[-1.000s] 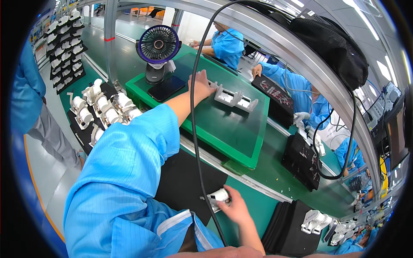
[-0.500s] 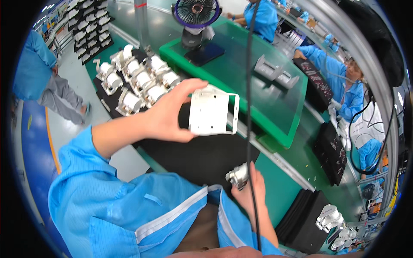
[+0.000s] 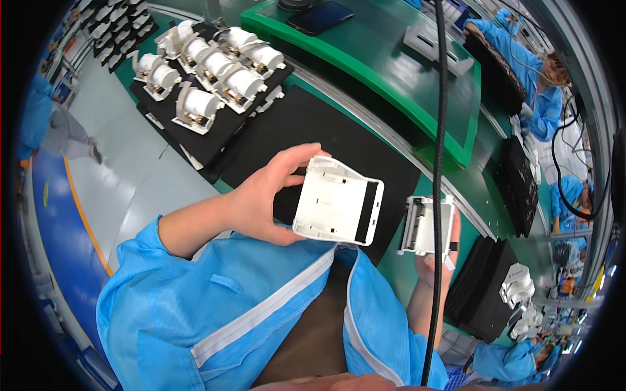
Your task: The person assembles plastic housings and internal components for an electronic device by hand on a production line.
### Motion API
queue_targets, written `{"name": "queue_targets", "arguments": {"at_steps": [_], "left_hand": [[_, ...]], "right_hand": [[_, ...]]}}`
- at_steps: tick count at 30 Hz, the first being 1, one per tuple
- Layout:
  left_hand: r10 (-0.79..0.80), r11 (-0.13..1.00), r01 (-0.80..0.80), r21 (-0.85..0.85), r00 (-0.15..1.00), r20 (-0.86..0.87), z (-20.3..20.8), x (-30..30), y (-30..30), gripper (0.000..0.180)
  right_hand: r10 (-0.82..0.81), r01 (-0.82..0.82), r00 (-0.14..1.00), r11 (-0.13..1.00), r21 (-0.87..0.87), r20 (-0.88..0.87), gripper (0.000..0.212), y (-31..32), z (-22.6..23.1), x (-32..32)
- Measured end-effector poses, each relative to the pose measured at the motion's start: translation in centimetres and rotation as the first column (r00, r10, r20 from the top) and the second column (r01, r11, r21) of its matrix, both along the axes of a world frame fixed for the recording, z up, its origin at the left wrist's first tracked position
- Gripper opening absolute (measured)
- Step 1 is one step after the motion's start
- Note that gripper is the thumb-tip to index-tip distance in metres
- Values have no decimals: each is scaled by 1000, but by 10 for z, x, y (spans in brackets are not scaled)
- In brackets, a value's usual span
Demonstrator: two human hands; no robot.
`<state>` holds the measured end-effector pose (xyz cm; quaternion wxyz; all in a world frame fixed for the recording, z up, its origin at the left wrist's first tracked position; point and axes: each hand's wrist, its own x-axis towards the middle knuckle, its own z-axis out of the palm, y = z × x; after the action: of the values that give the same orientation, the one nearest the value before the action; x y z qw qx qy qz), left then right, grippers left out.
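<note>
My left hand (image 3: 270, 199) is closed on a white plastic housing (image 3: 332, 202), gripping its left side between thumb and fingers. The housing is a shallow shell with its hollow side up and a slot near its right end. To the right, my right hand (image 3: 447, 251) holds a white mechanism unit (image 3: 427, 225) with a grey, roller-like part along its left side. A dark hanging cable crosses in front of that unit and hides some of it. The two parts are apart, held over a black mat (image 3: 313, 133).
Several white assemblies with rolls (image 3: 225, 68) stand on black trays at the far left. A green-edged platform (image 3: 365, 72) bears a phone (image 3: 319, 17) and a grey fixture (image 3: 437, 51). The cable (image 3: 438, 130) hangs down front right. Black sheets (image 3: 479, 287) are stacked at right, beside white parts (image 3: 517, 285).
My right hand has risen with the mechanism unit, which now shows more fully. The housing in my left hand has tilted, opening its hollow side to view. The head view has shifted downward.
</note>
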<state>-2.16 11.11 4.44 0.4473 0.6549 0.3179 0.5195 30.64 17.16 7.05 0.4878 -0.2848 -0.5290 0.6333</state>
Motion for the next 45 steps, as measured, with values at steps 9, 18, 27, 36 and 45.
{"name": "queue_targets", "arguments": {"at_steps": [9, 18, 27, 36, 45], "left_hand": [[-112, 989, 96, -116, 983, -146, 15, 12, 12, 106], [-115, 988, 97, -124, 982, -150, -1, 19, 11, 102], [-57, 998, 57, -6, 980, -192, -5, 20, 16, 102], [-55, 994, 75, 81, 973, -223, -6, 23, 19, 102], [-67, 997, 72, 14, 974, -216, -4, 22, 13, 103]], "right_hand": [[267, -269, 955, 963, -1, 132, 85, -3, -8, -46], [-44, -337, 739, 839, 426, 672, 72, 11, -1, -57], [-34, -328, 742, 853, 407, 669, 77, 7, 1, -60], [-102, -325, 705, 833, 448, 702, 77, 4, -2, -64], [-37, -346, 670, 868, 356, 742, 80, 3, 7, -59]]}}
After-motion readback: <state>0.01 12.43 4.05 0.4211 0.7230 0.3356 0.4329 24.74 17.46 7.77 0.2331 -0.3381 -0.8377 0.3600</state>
